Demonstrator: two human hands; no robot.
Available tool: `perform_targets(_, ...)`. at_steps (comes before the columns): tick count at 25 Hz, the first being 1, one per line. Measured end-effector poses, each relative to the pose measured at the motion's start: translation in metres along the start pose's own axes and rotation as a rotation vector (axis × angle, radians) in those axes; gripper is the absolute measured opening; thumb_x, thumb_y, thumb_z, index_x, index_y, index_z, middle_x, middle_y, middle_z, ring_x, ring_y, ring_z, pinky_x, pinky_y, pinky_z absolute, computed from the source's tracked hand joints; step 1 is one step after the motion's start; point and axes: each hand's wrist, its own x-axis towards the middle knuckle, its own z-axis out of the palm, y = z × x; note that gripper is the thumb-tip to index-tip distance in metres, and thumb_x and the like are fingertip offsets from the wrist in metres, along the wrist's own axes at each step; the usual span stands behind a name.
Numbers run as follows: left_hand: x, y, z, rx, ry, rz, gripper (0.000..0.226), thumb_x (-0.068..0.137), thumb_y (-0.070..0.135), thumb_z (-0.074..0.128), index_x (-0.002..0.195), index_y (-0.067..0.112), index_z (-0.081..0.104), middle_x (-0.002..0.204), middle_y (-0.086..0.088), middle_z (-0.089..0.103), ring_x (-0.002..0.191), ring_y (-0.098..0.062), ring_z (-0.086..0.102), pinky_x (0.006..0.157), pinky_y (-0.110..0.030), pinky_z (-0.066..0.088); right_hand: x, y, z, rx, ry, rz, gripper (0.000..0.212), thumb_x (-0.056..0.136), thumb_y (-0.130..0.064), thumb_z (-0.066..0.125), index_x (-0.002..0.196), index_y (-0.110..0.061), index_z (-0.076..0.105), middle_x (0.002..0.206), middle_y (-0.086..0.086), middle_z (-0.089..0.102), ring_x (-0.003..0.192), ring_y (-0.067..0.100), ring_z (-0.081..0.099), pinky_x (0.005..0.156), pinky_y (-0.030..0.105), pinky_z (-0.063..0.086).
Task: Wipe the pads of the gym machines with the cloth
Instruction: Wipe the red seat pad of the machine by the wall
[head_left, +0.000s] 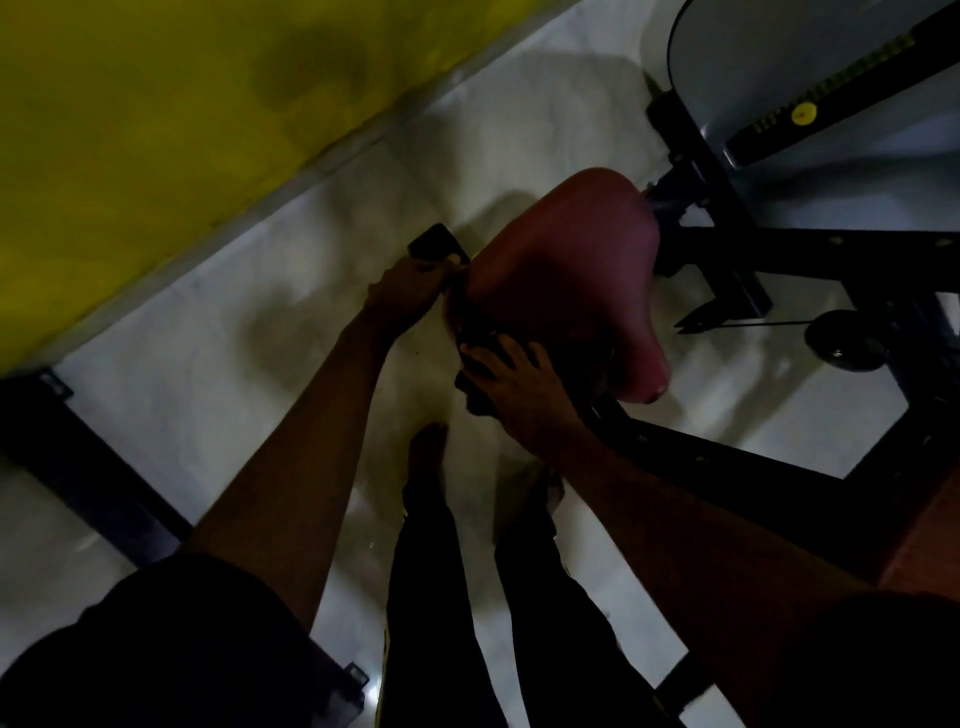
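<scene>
Pad (566, 270) over pale floor (218, 364); left grip (415, 283) round it, right grip (514, 387) flat on cloth (474, 371)

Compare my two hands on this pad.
The left hand sits farther away, fingers curled at the red pad's edge; the right hand is nearer, fingers spread. The right hand presses the dark cloth to the pad; the left hand has no cloth. Both touch the same pad.

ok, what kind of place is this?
Most likely a gym, though the picture is dim: a red padded seat mounted on a black steel machine frame, with a pulley wheel beside it, all on a pale tiled floor.
</scene>
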Motion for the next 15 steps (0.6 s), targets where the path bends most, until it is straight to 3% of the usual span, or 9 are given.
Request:
perform_targets(1, 0.001, 0.000, 0.001, -0.003, 0.005, 0.002, 0.063, 0.091, 0.069, 0.049, 0.114, 0.015, 0.071, 0.078, -0.009, 0.063, 0.107, -0.011, 0.031, 0.071, -0.038, 0.045, -0.001, 0.005, 0.000, 0.004, -0.003, -0.041, 0.089, 0.057, -0.033, 0.092, 0.138, -0.024, 0.057, 0.150, -0.002, 0.047, 0.136, 0.034, 0.038, 0.102, 0.057, 0.043)
perform_targets(2, 0.003, -0.002, 0.001, -0.003, 0.018, 0.004, 0.060, 0.090, 0.067, 0.050, 0.111, 0.016, 0.073, 0.067, -0.003, 0.057, 0.080, -0.009, 0.040, 0.063, -0.034, 0.042, 0.002, 0.007, -0.002, 0.004, 0.002, -0.067, 0.087, 0.058, -0.032, 0.092, 0.137, -0.023, 0.057, 0.151, -0.001, 0.046, 0.138, 0.034, 0.037, 0.104, 0.057, 0.041)
perform_targets(4, 0.007, -0.004, 0.003, -0.015, 0.060, -0.001, 0.067, 0.088, 0.075, 0.043, 0.106, 0.018, 0.073, 0.070, 0.000, 0.056, 0.080, -0.021, 0.057, 0.069, -0.031, 0.041, 0.014, 0.003, -0.006, -0.017, -0.027, -0.089, 0.080, 0.066, -0.032, 0.087, 0.139, -0.023, 0.056, 0.154, -0.001, 0.040, 0.144, 0.033, 0.030, 0.111, 0.057, 0.033)
perform_targets(7, 0.006, -0.003, 0.003, 0.001, 0.093, -0.028, 0.065, 0.089, 0.077, 0.036, 0.085, 0.018, 0.064, 0.076, -0.002, 0.057, 0.077, -0.020, 0.056, 0.078, -0.036, 0.042, 0.011, 0.008, -0.002, -0.018, 0.015, -0.163, 0.079, 0.069, -0.033, 0.085, 0.141, -0.024, 0.053, 0.156, -0.003, 0.038, 0.148, 0.031, 0.026, 0.116, 0.054, 0.027)
perform_targets(9, 0.005, -0.004, 0.004, 0.017, 0.069, -0.001, 0.059, 0.086, 0.077, 0.044, 0.096, 0.025, 0.071, 0.076, -0.006, 0.061, 0.077, -0.022, 0.061, 0.081, -0.040, 0.044, -0.014, 0.036, 0.000, 0.033, 0.028, -0.182, 0.084, 0.072, -0.030, 0.081, 0.148, -0.027, 0.045, 0.160, -0.002, 0.033, 0.150, 0.032, 0.025, 0.118, 0.053, 0.025)
perform_targets(12, 0.005, -0.010, 0.005, 0.054, 0.072, 0.077, 0.051, 0.068, 0.085, 0.059, 0.103, 0.051, 0.070, 0.116, -0.001, 0.070, 0.113, -0.024, 0.061, 0.104, -0.051, 0.044, -0.054, 0.078, 0.001, 0.221, -0.012, 0.237, 0.100, 0.071, -0.017, 0.080, 0.155, -0.032, 0.028, 0.165, -0.001, 0.022, 0.151, 0.036, 0.018, 0.118, 0.055, 0.021)
perform_targets(13, 0.007, -0.013, 0.006, 0.070, 0.073, 0.094, 0.054, 0.063, 0.086, 0.062, 0.105, 0.053, 0.068, 0.120, 0.001, 0.069, 0.116, -0.023, 0.060, 0.106, -0.051, 0.043, -0.061, 0.085, 0.000, 0.309, -0.030, 0.384, 0.101, 0.072, -0.014, 0.080, 0.156, -0.031, 0.025, 0.165, -0.001, 0.020, 0.152, 0.037, 0.013, 0.118, 0.057, 0.019)
perform_targets(15, 0.009, -0.018, 0.013, 0.078, 0.079, 0.096, 0.061, 0.064, 0.078, 0.071, 0.116, 0.046, 0.068, 0.127, 0.000, 0.065, 0.117, -0.020, 0.059, 0.106, -0.044, 0.043, -0.064, 0.086, -0.002, 0.455, -0.003, 0.494, 0.093, 0.075, -0.009, 0.074, 0.155, -0.026, 0.030, 0.165, 0.003, 0.021, 0.152, 0.037, 0.010, 0.120, 0.059, 0.016)
